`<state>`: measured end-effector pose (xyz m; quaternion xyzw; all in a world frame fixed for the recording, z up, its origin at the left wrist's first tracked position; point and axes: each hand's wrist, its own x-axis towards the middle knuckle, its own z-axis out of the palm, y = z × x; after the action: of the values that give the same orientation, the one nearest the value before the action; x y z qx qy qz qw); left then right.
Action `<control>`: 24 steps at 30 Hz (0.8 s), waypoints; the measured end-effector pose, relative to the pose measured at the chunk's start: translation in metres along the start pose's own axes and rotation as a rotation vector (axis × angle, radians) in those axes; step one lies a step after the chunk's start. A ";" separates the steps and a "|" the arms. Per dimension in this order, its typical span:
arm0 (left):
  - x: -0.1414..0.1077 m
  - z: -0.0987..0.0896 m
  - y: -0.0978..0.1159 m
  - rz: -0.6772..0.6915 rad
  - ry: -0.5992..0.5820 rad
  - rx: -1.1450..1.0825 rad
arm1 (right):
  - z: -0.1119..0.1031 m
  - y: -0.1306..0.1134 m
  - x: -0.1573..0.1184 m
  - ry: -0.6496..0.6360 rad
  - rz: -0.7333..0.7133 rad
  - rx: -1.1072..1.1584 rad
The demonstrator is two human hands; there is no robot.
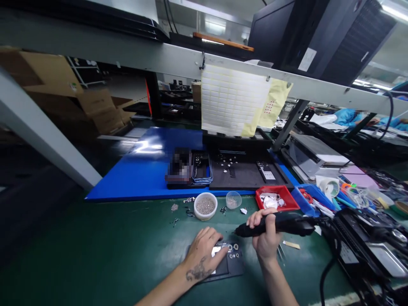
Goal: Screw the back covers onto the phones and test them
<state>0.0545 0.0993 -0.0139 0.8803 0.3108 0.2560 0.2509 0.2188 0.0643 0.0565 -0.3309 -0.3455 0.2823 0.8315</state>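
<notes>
My left hand (204,250) lies over the left part of a flat dark phone-like device (234,267), its fingers curved at the far edge and its thumb on the face. Several pale rings (233,250) show at the device's upper right, and a bright white patch shows beside my thumb. My right hand (267,238) is wrapped round a black electric screwdriver (287,223), held above the table with its tip pointing left, apart from the device. Beyond my hands stand a white tub of small metal screws (205,205) and a small clear cup (233,199).
A red bin (277,198) and a blue bin (307,199) stand behind the screwdriver. Tweezers (281,252) lie right of my right wrist. A black tray (248,172) sits on the blue mat (127,178). The screwdriver's cable (325,272) hangs at right.
</notes>
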 end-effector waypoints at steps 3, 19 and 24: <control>-0.001 0.000 -0.002 -0.020 0.060 -0.108 | 0.002 0.010 -0.002 -0.018 0.024 -0.015; 0.002 0.002 -0.009 -0.071 0.175 -0.266 | 0.001 0.027 -0.008 -0.035 0.046 -0.064; 0.003 0.002 -0.009 -0.077 0.181 -0.265 | 0.001 0.022 -0.006 -0.036 0.056 -0.027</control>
<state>0.0539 0.1071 -0.0205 0.8002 0.3292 0.3634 0.3453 0.2086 0.0740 0.0383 -0.3464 -0.3548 0.3065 0.8125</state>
